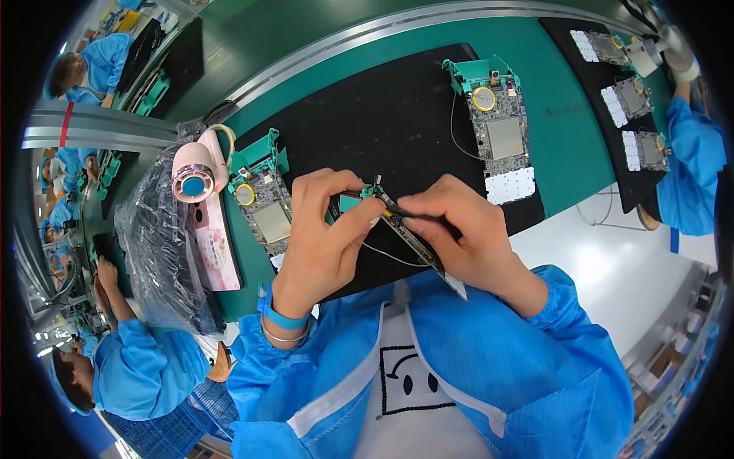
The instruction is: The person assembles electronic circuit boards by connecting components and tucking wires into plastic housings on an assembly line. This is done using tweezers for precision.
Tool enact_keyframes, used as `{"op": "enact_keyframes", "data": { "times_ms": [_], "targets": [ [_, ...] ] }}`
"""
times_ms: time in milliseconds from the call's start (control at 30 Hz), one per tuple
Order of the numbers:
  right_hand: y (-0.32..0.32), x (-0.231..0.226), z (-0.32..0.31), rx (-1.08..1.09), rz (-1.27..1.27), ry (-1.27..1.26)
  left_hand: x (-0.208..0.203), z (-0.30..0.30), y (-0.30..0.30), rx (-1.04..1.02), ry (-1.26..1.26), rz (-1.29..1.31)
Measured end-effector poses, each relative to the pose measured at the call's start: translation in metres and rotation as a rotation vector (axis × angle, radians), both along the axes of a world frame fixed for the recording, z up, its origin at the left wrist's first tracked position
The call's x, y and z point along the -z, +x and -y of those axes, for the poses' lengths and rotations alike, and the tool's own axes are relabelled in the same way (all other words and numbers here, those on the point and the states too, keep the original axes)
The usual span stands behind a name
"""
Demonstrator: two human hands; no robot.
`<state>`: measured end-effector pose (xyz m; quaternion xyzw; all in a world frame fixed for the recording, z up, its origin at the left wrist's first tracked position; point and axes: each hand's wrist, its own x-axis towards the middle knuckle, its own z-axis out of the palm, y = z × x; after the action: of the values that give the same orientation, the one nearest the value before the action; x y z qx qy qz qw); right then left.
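Note:
My left hand (323,233) pinches the upper end of a circuit board (417,246) with a green plastic part, tilted almost edge-on above the black mat (359,103). In my right hand (478,241) is a slim dark hand tool, mostly hidden by the fingers; its tip meets the board near my left fingertips. A thin grey cable (394,256) loops below the board. Left of my left hand lies a second circuit board (271,222) with a green bracket and a round yellow-rimmed cell. Another such board (505,138) lies at the far right of the mat.
A pink handheld fan (196,172) and a flowered phone (218,252) lie at left beside a clear plastic bag (157,237). Several boards (631,96) sit on another mat at right. Co-workers in blue (149,367) sit on both sides. A metal rail (329,30) crosses behind.

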<state>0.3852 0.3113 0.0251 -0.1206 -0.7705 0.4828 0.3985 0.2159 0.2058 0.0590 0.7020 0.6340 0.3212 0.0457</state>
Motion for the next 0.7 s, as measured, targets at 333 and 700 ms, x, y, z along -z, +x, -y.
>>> {"op": "enact_keyframes", "data": {
  "times_ms": [333,700],
  "targets": [
    [0.011,-0.020,-0.007,-0.064,0.106,0.097,-0.003,-0.001,-0.003,-0.013,-0.016,0.055],
    [-0.001,-0.044,0.015,-0.102,0.236,0.592,-0.019,0.006,-0.016,0.143,-0.186,0.270]
  ]
}}
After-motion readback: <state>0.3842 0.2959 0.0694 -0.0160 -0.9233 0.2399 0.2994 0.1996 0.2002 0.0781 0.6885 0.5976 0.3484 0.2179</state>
